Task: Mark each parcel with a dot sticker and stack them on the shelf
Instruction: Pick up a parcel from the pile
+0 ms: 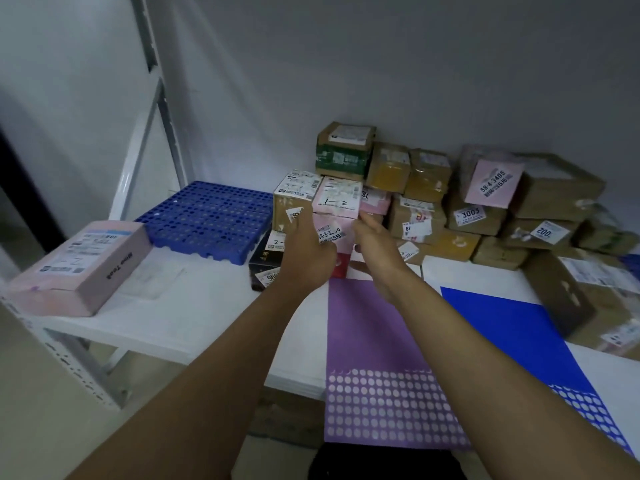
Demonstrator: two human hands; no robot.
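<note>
A pink parcel (337, 199) with a white label sits on top of a small stack at the back middle of the white table (194, 317). My left hand (304, 245) reaches to its left side, and my right hand (375, 247) to its right side. The fingers of both look fairly straight and touch the parcel's lower edges. A purple dot sticker sheet (374, 344) lies flat in front of me, with a blue dot sticker sheet (516, 337) to its right. Another pink parcel (79, 263) lies at the left on the white shelf (114, 336).
Several brown cardboard parcels (481, 206) are piled against the wall at the back right. A larger brown box (588, 299) stands at the right edge. A blue perforated plastic pallet (207, 220) lies at the back left. A metal shelf upright (162, 98) rises at the left.
</note>
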